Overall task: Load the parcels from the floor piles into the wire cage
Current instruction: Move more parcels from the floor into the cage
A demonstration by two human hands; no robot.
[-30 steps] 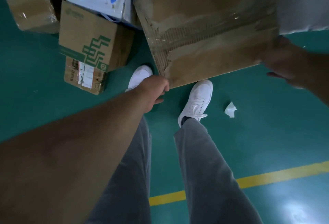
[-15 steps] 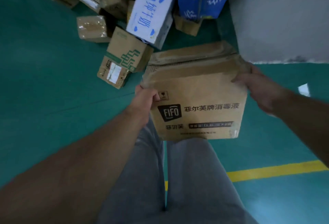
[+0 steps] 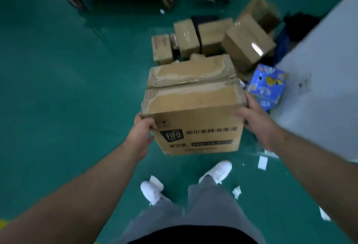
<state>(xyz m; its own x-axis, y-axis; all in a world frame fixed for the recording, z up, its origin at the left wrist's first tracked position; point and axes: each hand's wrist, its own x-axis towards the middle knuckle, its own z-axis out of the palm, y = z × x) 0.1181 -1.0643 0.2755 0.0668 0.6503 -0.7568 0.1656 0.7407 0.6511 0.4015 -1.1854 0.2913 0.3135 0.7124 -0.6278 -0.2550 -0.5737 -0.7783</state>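
Above the green floor (image 3: 67, 98), the FIFO carton (image 3: 193, 106), newly raised from the pile (image 3: 248, 42), sits in the grip of left hand (image 3: 143, 129) and right hand (image 3: 253, 119), ready for the cage.

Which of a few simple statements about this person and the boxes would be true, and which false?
1. The left hand and right hand hold the FIFO box off the floor. True.
2. The held box's top is smooth and undamaged. False: its surface is torn along the taped seam.
3. A blue box lies near the white wall. True.
4. The person wears black footwear. False: the shoes are white.
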